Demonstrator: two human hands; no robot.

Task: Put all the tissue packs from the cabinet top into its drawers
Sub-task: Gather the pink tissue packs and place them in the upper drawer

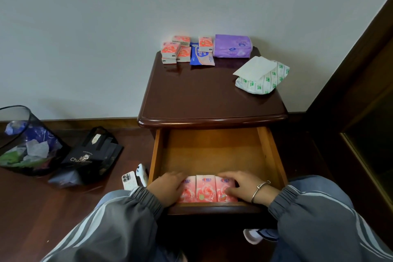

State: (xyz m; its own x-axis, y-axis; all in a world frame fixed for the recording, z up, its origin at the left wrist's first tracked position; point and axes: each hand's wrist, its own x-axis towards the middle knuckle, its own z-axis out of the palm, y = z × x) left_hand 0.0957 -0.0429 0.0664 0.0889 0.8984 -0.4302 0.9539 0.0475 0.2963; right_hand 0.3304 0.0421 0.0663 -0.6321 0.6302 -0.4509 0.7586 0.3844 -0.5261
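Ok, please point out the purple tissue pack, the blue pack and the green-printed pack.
purple tissue pack (232, 46), head view, middle of its top face.
blue pack (201, 58), head view, middle of its wrapper.
green-printed pack (265, 82), head view, its printed side wall.

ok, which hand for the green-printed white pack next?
Right, likely. The green-printed white pack sits on the cabinet top's right side, directly beyond the right hand; the left hand would have to cross. Both rest on pink packs in the drawer.
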